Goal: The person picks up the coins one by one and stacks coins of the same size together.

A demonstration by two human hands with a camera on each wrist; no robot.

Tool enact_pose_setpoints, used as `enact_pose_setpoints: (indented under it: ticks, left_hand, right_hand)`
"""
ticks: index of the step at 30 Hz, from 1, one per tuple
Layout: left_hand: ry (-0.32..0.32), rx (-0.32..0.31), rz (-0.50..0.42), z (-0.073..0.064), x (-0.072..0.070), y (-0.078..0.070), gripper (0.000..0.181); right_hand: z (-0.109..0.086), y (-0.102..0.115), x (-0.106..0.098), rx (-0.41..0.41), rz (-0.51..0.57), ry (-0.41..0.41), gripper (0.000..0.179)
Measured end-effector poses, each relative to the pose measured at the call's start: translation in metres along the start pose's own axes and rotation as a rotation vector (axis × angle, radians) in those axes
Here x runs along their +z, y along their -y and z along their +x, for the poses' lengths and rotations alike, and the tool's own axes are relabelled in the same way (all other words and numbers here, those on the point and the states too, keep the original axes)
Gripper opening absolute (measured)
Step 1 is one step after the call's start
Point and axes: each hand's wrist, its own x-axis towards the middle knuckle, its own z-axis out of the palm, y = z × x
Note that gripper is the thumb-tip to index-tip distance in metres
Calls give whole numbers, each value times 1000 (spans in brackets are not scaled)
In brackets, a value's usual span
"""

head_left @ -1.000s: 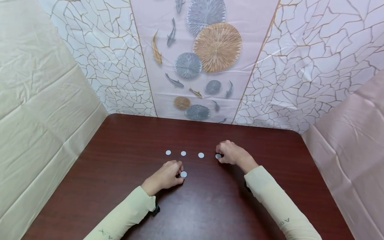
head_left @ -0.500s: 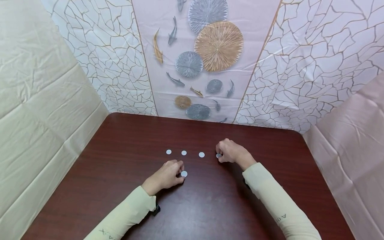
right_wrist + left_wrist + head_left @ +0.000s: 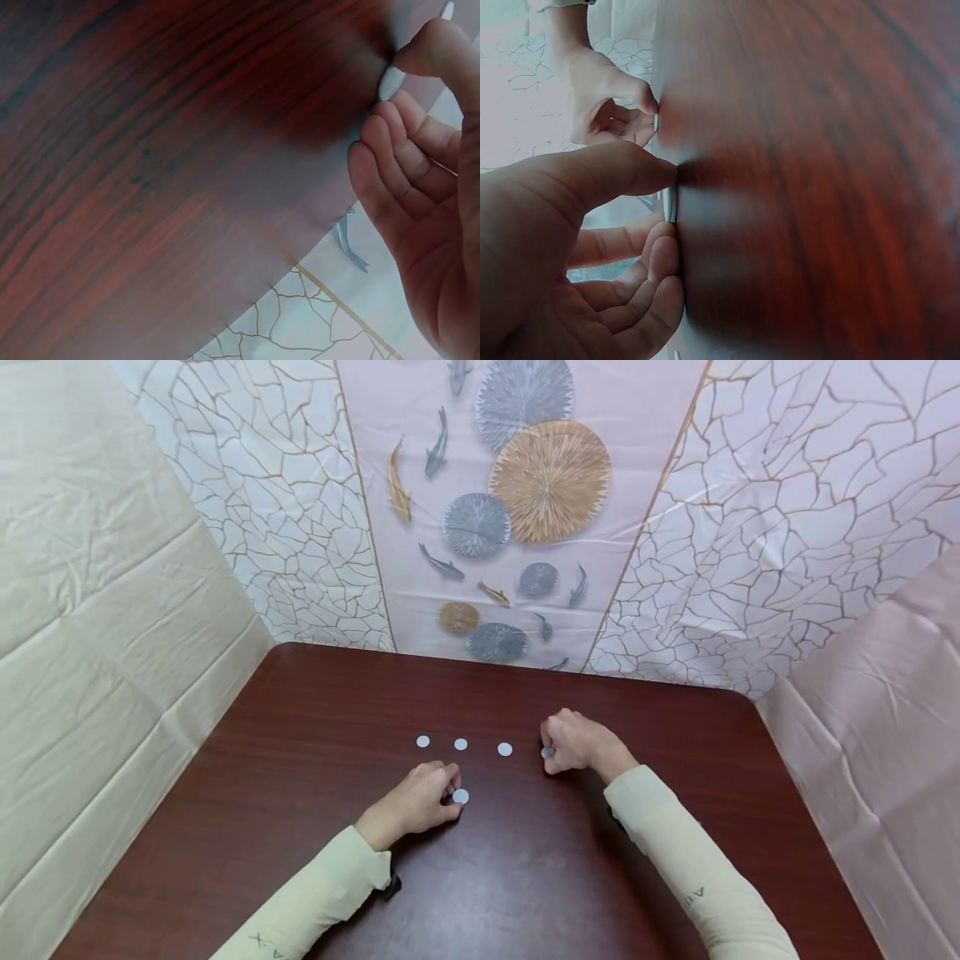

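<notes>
My left hand [image 3: 414,800] rests on the table and pinches a small flat white disc [image 3: 461,797] by its edges, thumb on the near side and fingertips on the far side. The left wrist view shows that disc [image 3: 670,205] edge-on, flat against the wood. Farther back on the right, my right hand [image 3: 581,743] pinches another such disc [image 3: 548,752], partly covered by the thumb and fingers. Seen from the right wrist, this disc [image 3: 391,82] lies between thumb and fingertips at the tabletop.
Left of the right hand, three more white discs lie in a row: a left one [image 3: 423,742], a middle one [image 3: 461,744] and a right one [image 3: 505,749]. The dark red-brown table [image 3: 480,893] meets a patterned cloth [image 3: 551,481] behind and plain cloths at both sides.
The right thumb and fingers have closed in slightly on their disc, covering more of it. My right forearm has shifted a little leftward. The left hand and the other discs keep their places.
</notes>
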Motion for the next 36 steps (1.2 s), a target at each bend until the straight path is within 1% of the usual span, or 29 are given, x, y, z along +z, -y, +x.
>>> enact_pose_setpoints:
  ticks: [2, 7, 11, 14, 19, 24, 27, 31, 36]
  left_hand:
    - [1, 2, -6, 0, 0, 0, 18]
    - [-8, 10, 0, 1, 1, 0, 18]
    - [-11, 21, 0, 2, 2, 0, 19]
    - [-3, 22, 1, 2, 2, -1, 18]
    - [17, 7, -2, 2, 2, -3, 18]
    - [23, 11, -18, 2, 2, -3, 19]
    - [27, 13, -16, 1, 1, -3, 19]
    - [28, 9, -16, 1, -2, -2, 18]
    - [18, 17, -20, 0, -3, 0, 16]
  right_hand:
    - [0, 0, 1, -32, -23, -15, 10]
    - [-1, 0, 4, -115, -96, -70, 22]
    - [-2, -2, 6, -146, -129, -101, 27]
    - [-2, -3, 8, -160, -138, -118, 29]
    - [-3, -4, 10, -170, -149, -133, 33]
    - [-6, -3, 9, -174, -145, -129, 34]
    - [-8, -1, 7, -170, -141, -122, 32]
    - [-12, 2, 2, -168, -145, -134, 27]
    - [-21, 6, -4, -192, -137, -144, 27]
